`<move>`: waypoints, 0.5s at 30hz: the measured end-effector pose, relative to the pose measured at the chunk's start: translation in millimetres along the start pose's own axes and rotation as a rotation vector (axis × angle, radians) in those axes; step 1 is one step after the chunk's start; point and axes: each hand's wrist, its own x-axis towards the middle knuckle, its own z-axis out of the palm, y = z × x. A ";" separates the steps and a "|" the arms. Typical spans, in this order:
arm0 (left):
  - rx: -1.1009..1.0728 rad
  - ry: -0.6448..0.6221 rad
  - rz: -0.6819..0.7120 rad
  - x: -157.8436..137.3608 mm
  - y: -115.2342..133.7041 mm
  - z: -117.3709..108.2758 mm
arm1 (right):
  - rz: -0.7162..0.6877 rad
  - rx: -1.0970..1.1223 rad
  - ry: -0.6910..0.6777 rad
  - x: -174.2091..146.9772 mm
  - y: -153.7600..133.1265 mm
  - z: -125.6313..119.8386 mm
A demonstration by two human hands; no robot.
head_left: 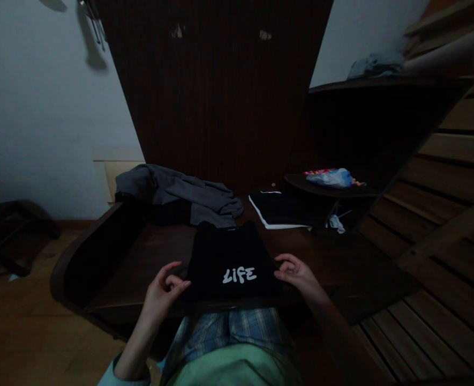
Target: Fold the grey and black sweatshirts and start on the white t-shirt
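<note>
A folded black T-shirt (228, 249) with white lettering lies on the dark wooden bench seat, its print upside down from where I look. At its left edge is my left hand (166, 289), thumb tip touching the cloth and index finger held apart from the thumb. My right hand (299, 276) is at the opposite edge, its thumb and index fingertips beside the cloth with a gap between them. The other fingers of both hands are loosely curled. Neither hand visibly grips the fabric.
Behind the shirt lie a crumpled grey garment (180, 190) and a folded black-and-white item (280, 209). A plastic bag (329, 178) sits on a small shelf at right. The bench's curved armrest (72, 257) rises at left; wooden slats (449, 214) stand at right.
</note>
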 end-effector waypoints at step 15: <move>0.012 -0.211 -0.087 10.6 -2.0 -2.6 | -0.004 -0.087 -0.071 3.3 3.3 -0.4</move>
